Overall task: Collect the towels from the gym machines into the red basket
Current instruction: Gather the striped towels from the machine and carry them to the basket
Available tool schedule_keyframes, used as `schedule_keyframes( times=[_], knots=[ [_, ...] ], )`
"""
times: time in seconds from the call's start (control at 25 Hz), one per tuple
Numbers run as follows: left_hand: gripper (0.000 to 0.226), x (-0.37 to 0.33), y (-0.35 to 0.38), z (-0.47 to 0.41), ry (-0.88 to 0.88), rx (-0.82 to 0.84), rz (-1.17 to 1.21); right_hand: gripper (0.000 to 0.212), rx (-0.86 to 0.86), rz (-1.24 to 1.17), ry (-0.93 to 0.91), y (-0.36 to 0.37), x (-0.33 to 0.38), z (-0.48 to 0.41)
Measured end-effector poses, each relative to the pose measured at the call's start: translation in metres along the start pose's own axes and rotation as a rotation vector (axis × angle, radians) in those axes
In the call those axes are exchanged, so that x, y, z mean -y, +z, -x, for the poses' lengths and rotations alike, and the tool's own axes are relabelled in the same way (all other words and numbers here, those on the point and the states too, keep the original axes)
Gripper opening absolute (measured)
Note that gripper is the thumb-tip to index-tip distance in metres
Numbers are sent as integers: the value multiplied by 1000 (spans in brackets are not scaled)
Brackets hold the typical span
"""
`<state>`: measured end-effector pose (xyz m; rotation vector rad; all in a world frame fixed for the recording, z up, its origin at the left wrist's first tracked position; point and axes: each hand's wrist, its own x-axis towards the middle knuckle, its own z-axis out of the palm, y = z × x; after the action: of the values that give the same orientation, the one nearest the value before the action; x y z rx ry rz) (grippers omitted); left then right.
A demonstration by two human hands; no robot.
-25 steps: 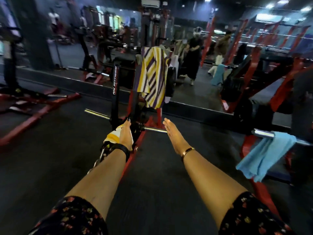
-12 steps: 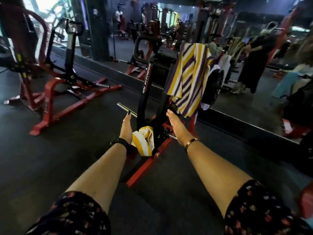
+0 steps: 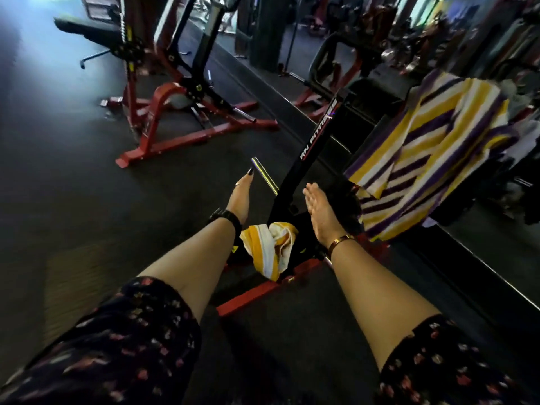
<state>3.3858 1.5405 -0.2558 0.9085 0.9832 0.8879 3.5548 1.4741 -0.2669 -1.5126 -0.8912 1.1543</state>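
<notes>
A crumpled yellow and white towel (image 3: pixel 268 247) hangs low on the black and red machine (image 3: pixel 315 141) in front of me. A larger towel with purple, yellow and white stripes (image 3: pixel 423 159) is draped over the same machine's upper right part. My left hand (image 3: pixel 241 197), with a black watch on the wrist, is stretched out flat just left of the yellow towel, its fingertips near a chrome bar (image 3: pixel 264 175). My right hand (image 3: pixel 320 211), with a thin bracelet, is stretched out flat to the right of that towel. Both hands hold nothing. No red basket is in view.
Another red-framed machine (image 3: pixel 163 112) stands on the dark floor at the back left. A mirrored wall with a low ledge (image 3: pixel 482 258) runs along the right behind the machine. Open floor lies to my left and below my arms.
The view has swung left, so the blue towel on the right is out of sight. My left hand, which was over the yellow towel, now lies to its left. The machine looks closer.
</notes>
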Motion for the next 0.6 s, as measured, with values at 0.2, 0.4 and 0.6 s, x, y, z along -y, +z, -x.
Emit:
schedule_keyframes(
  times=[0.2, 0.4, 0.6],
  knots=[
    [62, 4, 26, -73, 100, -121, -118, 67, 101, -31, 11, -30, 7, -94],
    [61, 16, 68, -134, 43, -291, 37, 80, 242, 18, 85, -60, 5, -185],
    [58, 41, 94, -182, -15, -393, 7, 66, 332, -16, 162, -83, -10, -249]
  ],
)
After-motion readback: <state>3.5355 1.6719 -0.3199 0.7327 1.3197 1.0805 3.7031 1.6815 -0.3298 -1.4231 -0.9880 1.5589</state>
